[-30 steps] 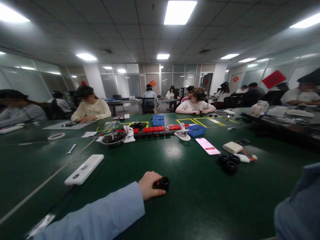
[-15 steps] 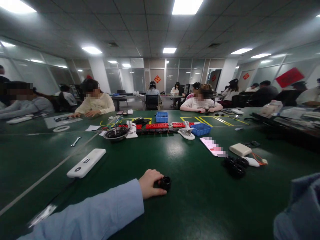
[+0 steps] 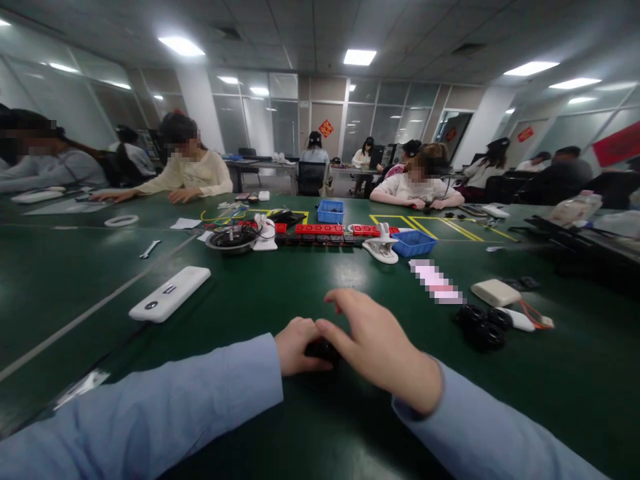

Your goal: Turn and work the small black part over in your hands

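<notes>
Near the middle of the table, my left hand (image 3: 299, 348) is closed around a small black ring-shaped roll (image 3: 323, 349), thumb on the near side. Only part of the roll shows; it looked round with a hole in the earlier frame. Above and just right of it is my right hand (image 3: 377, 343), its thumb and fingers apart and nothing seen in them. The right thumb overlaps the left fingertips in view; I cannot tell whether they touch. Several similar black rolls (image 3: 484, 328) lie grouped on the green table (image 3: 280, 427) to the right.
A white power bank (image 3: 170, 293) with a cable lies at left, a small wrench (image 3: 150, 249) beyond it. Ahead stand a red power strip (image 3: 320, 229), a white clip stand (image 3: 381, 247) and blue bins (image 3: 414, 243). A phone (image 3: 436, 281) lies at right. People sit across the table.
My right hand has come in from the right, over the black roll. My left hand still grips the roll. The head view has shifted, tilting downward.
</notes>
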Available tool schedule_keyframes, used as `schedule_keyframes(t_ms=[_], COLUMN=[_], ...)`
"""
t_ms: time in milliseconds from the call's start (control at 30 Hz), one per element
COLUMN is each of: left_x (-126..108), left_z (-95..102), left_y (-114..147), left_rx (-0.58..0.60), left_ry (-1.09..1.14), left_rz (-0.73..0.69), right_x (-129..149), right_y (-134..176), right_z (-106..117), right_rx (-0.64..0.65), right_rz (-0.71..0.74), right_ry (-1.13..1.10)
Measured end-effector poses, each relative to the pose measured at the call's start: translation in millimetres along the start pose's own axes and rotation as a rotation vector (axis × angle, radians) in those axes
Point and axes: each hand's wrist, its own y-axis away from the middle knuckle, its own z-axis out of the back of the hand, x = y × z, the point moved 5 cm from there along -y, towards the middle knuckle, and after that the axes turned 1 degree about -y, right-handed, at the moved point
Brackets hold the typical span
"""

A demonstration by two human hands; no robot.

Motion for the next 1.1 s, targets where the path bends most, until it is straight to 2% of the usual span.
schedule_keyframes(t_ms=[133,267,467,633,767,1000,1100], left_x=[-2,-4,-5,-4,-4,-3,-1], left_z=[-1.0,0.6,-0.4,-1.3,0.7,1.1,-0.3], left_y=[-1,-1,1,1,1,0,0], left_rx=[0.017,0.044,0.033,-0.006,0.018,0.035,0.028], left_ry=[-0.052,-0.102,-0.107,-0.072,-0.040,-0.087,-0.090], left_rz=[-0.001,0.047,0.080,0.080,0.065,0.034,0.017], right_x=[-3,-10,-13,-10,-11,-23,-29], right_y=[-5,-3,0,5,12,18,17], right_z=[-26,-37,-53,-55,-56,-56,-56], right_rx=[0.155,0.265,0.348,0.331,0.322,0.236,0.207], right_rz=[-0.062,-0.127,-0.068,-0.015,-0.010,0.022,0.024], right_ry=[0.145,0.202,0.210,0.176,0.109,-0.277,-0.372])
